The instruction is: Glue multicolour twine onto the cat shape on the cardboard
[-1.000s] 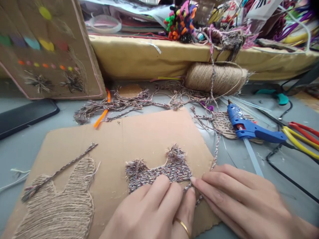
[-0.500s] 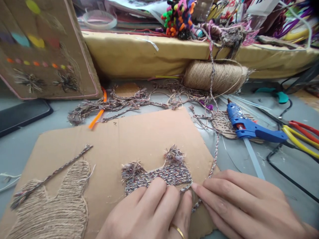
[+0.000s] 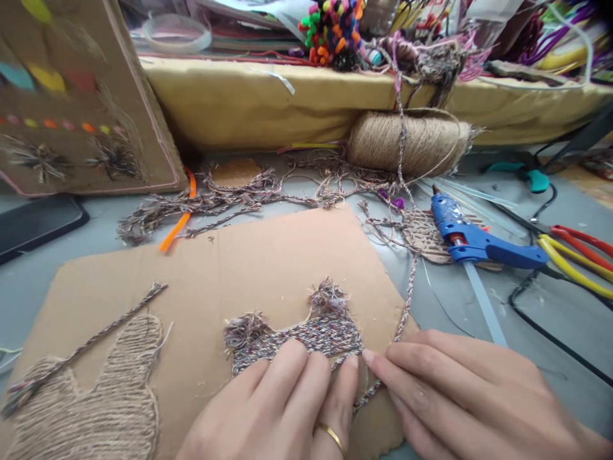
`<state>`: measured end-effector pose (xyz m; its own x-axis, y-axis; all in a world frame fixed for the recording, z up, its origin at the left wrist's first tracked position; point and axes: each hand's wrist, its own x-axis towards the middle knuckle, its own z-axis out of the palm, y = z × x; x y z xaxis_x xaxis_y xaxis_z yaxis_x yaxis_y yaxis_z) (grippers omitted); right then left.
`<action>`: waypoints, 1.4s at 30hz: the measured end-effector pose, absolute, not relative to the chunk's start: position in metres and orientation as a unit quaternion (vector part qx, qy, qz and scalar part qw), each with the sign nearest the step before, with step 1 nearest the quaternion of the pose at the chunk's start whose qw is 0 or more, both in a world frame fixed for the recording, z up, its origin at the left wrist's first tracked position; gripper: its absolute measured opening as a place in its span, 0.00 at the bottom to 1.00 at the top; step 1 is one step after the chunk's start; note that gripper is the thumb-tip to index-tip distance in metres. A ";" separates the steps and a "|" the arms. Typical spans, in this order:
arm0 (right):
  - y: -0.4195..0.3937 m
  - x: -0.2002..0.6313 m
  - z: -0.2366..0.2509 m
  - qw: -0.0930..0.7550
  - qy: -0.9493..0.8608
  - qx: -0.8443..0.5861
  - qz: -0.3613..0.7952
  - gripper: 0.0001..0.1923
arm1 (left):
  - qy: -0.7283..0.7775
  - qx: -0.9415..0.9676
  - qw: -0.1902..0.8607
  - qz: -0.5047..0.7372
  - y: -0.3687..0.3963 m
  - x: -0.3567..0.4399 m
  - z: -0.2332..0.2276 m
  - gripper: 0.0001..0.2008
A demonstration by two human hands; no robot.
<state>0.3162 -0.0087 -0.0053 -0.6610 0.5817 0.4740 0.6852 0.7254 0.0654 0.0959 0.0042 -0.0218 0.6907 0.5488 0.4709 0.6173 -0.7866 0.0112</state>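
left hand (image 3: 282,409) + right hand (image 3: 460,396) press 1 yarn patch (image 3: 306,335) | 1 cardboard (image 3: 239,262)

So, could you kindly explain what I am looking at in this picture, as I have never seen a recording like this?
There is no machine here: a person wears a camera on the head, looking down at their own bare hands. The left hand, with a ring, presses its fingers on a multicoloured yarn patch on a cardboard sheet. The right hand pinches the twisted yarn strand at the patch's edge. A jute shape covers the sheet's left corner. On the grey table lie a blue glue gun, a jute twine spool, loose yarn scraps and red and yellow handles.
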 end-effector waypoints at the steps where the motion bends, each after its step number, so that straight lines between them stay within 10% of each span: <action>1: -0.010 0.317 -0.006 0.209 -0.903 -0.358 -0.116 0.16 | -0.312 -0.919 0.077 -0.228 0.004 0.095 -0.022 0.16; 42: -0.006 0.305 0.006 0.215 -0.910 -0.340 -0.100 0.12 | -0.265 -0.940 0.093 -0.194 0.008 0.074 -0.001 0.14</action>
